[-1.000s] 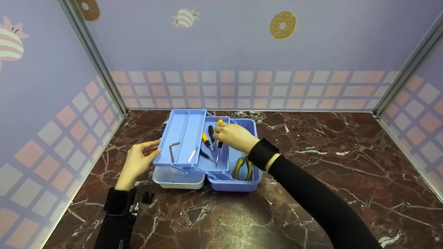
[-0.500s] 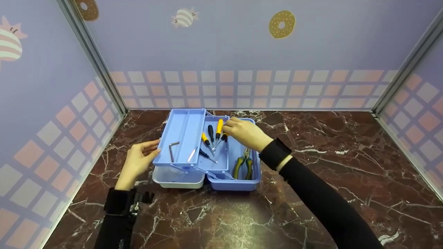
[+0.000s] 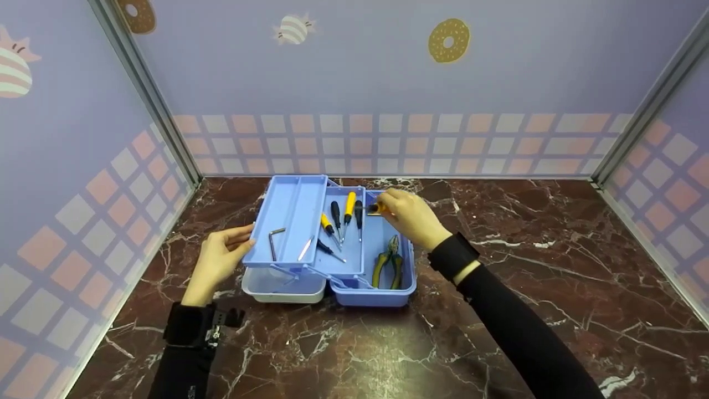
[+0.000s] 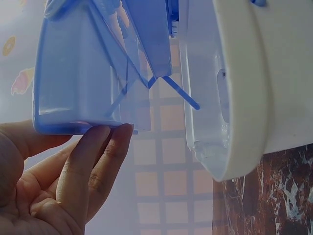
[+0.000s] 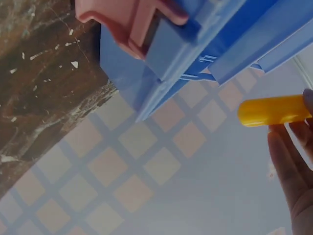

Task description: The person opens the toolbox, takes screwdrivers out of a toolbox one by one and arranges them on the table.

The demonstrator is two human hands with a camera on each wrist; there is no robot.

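Note:
A blue cantilever toolbox (image 3: 374, 299) stands spread open on the table. My left hand (image 3: 221, 255) holds the near left corner of its upper tray (image 3: 285, 205); the left wrist view shows thumb and fingers at that tray edge (image 4: 73, 128). Over the far part of the deep bin, my right hand (image 3: 412, 216) pinches a yellow-handled screwdriver (image 5: 269, 111), its shaft pointing left. Lying in the middle tray are a yellow screwdriver (image 3: 349, 205), a black one (image 3: 358, 213) and several others. Pliers (image 3: 394, 246) with green-and-black grips lie in the deep bin.
In the upper tray are a hex key (image 3: 272, 244) and a small silver pointed piece (image 3: 305, 249). A whitish lid (image 3: 285, 297) hangs out under that tray. Patterned walls (image 3: 354, 144) enclose the marble table (image 3: 526, 266). A pink latch (image 5: 117, 19) shows on the toolbox.
My right hand has moved right from the middle tray to above the deep bin, carrying the yellow-handled screwdriver. The other screwdrivers are uncovered now. My left hand stays at the upper tray.

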